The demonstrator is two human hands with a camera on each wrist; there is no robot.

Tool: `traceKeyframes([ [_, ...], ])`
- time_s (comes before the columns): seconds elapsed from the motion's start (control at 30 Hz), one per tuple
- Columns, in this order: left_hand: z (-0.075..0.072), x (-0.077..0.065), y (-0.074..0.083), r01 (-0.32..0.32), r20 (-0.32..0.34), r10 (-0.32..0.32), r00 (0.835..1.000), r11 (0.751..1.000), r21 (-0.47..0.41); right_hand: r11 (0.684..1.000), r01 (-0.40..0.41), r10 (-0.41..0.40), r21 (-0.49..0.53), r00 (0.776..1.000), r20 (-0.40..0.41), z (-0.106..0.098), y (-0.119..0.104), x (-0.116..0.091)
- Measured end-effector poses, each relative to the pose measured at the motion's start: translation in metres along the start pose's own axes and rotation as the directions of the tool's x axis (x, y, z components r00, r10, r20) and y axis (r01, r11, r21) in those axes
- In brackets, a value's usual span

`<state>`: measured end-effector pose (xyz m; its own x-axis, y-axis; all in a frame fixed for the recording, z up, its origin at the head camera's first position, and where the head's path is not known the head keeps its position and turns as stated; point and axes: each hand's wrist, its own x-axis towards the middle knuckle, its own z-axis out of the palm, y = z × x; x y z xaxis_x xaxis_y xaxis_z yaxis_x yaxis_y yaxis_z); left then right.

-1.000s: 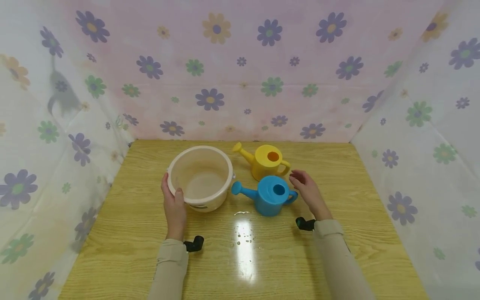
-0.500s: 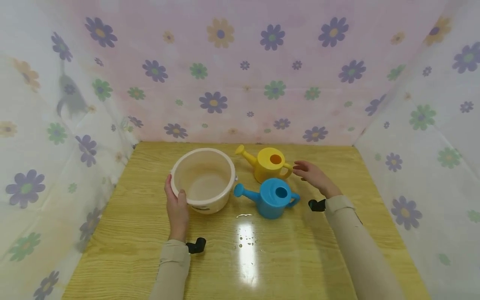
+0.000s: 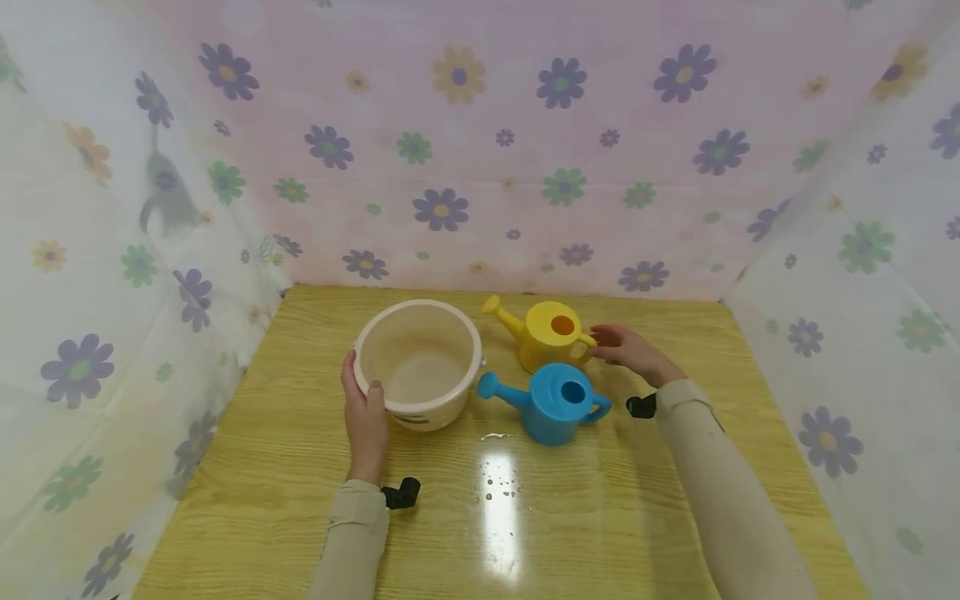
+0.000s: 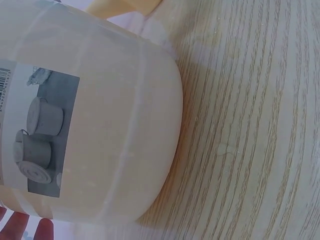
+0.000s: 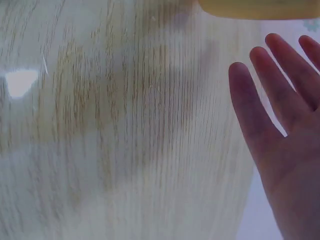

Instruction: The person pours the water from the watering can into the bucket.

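Note:
My left hand (image 3: 366, 429) holds the near-left side of a cream plastic bucket (image 3: 442, 408), thumb over the rim and fingers outside. In the left wrist view the bucket (image 4: 125, 115) shows its printed label, and a few fingertips (image 4: 44, 230) appear at the bottom corner. A yellow watering can (image 3: 540, 342) stands upright to the bucket's right. Just beyond its handle is my right hand (image 3: 633, 354). In the right wrist view the fingers (image 5: 282, 95) are spread and fairly straight, with a gap to the can. Nearer me stands a blue watering can (image 3: 553, 412), its spout pointing left.
Everything stands on a wood-grain table (image 3: 570, 533). Water drops (image 3: 495, 487) lie on it in front of the blue can. Flower-patterned cloth (image 3: 480, 167) walls in the back and both sides.
My right hand has moved from beside the blue can's handle, away from me, to the yellow can's handle. The left hand stays on the bucket. The head view has shifted slightly.

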<state>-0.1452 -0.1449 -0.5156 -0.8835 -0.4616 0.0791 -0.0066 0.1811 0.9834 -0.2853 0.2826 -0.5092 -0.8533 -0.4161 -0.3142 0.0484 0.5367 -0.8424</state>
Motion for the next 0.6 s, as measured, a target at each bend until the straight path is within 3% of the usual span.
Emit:
traceKeyframes([
  [0.17, 0.001, 0.0, 0.0, -0.006, 0.004, 0.006, 1.0, 1.0, 0.003, 0.994, -0.053, 0.058, -0.097, 0.997, 0.048, 0.004, -0.007, 0.005],
  [0.3, 0.002, 0.0, -0.001, -0.02, 0.002, 0.02, 1.0, 1.0, 0.008, 0.989, -0.035, 0.041, -0.147, 0.998, 0.04, 0.008, -0.011, 0.01],
  [0.6, 0.0, 0.001, -0.001, -0.042, 0.003, 0.042, 0.999, 0.999, 0.022, 1.0, -0.012, 0.012, -0.005, 0.996, 0.091, 0.016, -0.015, 0.02],
])
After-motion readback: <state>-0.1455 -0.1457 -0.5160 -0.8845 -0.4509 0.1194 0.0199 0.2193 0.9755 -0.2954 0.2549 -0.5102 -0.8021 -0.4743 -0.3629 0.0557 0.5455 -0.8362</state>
